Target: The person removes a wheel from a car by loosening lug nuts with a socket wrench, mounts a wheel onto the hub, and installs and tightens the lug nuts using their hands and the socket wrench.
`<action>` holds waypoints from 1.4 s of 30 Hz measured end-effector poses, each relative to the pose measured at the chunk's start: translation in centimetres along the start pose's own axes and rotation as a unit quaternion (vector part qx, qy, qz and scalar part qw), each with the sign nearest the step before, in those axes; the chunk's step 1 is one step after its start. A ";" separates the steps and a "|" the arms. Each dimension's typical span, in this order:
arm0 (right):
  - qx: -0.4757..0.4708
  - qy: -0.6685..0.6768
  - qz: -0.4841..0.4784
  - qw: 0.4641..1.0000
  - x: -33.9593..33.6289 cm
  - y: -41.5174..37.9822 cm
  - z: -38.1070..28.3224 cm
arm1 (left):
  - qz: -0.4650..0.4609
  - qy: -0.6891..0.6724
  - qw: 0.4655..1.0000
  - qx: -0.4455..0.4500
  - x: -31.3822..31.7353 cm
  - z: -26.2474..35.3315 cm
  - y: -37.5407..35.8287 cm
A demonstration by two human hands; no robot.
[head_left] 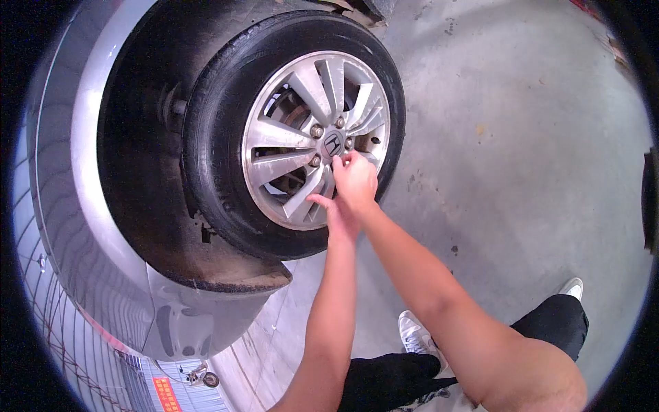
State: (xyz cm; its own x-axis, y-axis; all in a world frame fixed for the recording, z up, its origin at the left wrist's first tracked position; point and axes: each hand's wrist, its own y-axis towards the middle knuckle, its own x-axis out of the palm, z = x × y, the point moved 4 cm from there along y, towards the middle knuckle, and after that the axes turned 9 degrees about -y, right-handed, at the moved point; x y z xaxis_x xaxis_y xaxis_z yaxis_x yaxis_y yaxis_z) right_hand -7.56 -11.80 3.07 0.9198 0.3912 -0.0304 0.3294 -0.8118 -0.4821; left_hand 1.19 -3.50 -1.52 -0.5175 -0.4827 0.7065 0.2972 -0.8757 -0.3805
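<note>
A silver alloy wheel (274,142) with a black tire (216,137) sits in the wheel arch of a grey car. Around its center cap (333,143) several lug nuts (316,131) show. My right hand (357,182) is at the lower side of the hub, thumb and fingers pinched on what appears to be a lug nut, mostly hidden by the fingers. Just below and to the left, my left hand (338,214) is in front of the lower spokes, its thumb stretched out to the left. My right hand and wrist cover part of its fingers.
The car's grey fender (86,130) curves along the left, with the dark wheel arch (137,137) inside it. Grey concrete floor (494,137) lies to the right. My white shoes (415,333) are on the floor below. A red sign (165,393) is at the lower left.
</note>
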 end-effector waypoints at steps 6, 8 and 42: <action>-0.310 -0.023 0.175 0.934 1.3 -0.5 -1.7 | 0.017 0.081 0.993 0.079 -0.2 -1.7 -0.1; -0.257 0.005 0.134 0.957 1.7 -0.9 -2.5 | 0.009 0.086 0.993 0.075 -2.1 -0.4 0.0; -0.070 0.090 -0.133 0.985 -3.8 2.1 3.4 | 0.153 0.676 0.649 -0.313 -31.1 -39.0 -59.1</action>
State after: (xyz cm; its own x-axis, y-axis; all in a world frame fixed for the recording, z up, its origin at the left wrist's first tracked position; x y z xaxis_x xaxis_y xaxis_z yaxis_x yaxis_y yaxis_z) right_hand -11.11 -13.51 -0.82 0.8156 0.5256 0.2420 0.5785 -0.7479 -0.3255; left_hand -31.58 62.72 -24.31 -0.8679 0.1659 -0.4683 0.3869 -0.3655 -0.8466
